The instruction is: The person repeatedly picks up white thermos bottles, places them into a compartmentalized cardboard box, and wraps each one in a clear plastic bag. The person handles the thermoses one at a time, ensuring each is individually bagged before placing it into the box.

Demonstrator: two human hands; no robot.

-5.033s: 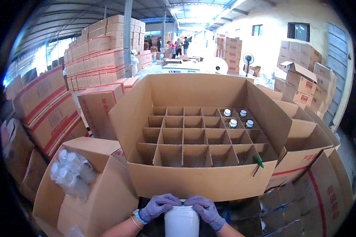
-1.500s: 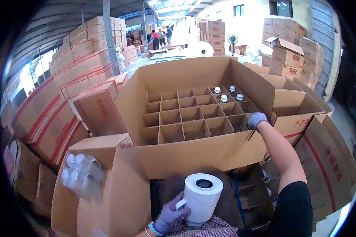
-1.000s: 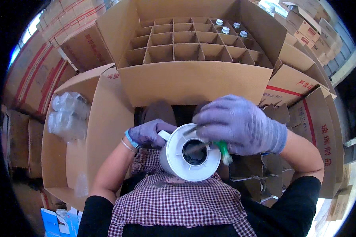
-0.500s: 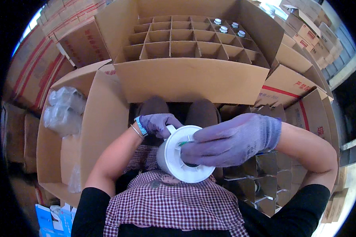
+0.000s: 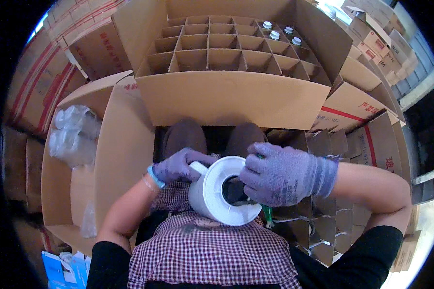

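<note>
The step in hand looks like work at the base of a white cylindrical plastic jar (image 5: 216, 192), held on its side above the lap, its ringed bottom turned up toward the camera. The left hand (image 5: 181, 165), in a purple knit glove, has its fingers wrapped around the jar's neck end and grips it. The right hand (image 5: 280, 174), gloved the same, presses curled fingers (image 5: 250, 179) onto the rim of the jar's recessed base; a thin green tool (image 5: 266, 212) shows just under them, though whether they pinch it is hard to tell. Beyond the fingertips stands a big open brown cardboard carton with a grid divider (image 5: 217, 53), three white-capped bottles (image 5: 275, 34) in its far right cells. The next move probably needs a steady left grip while the right fingers work at the base.
</note>
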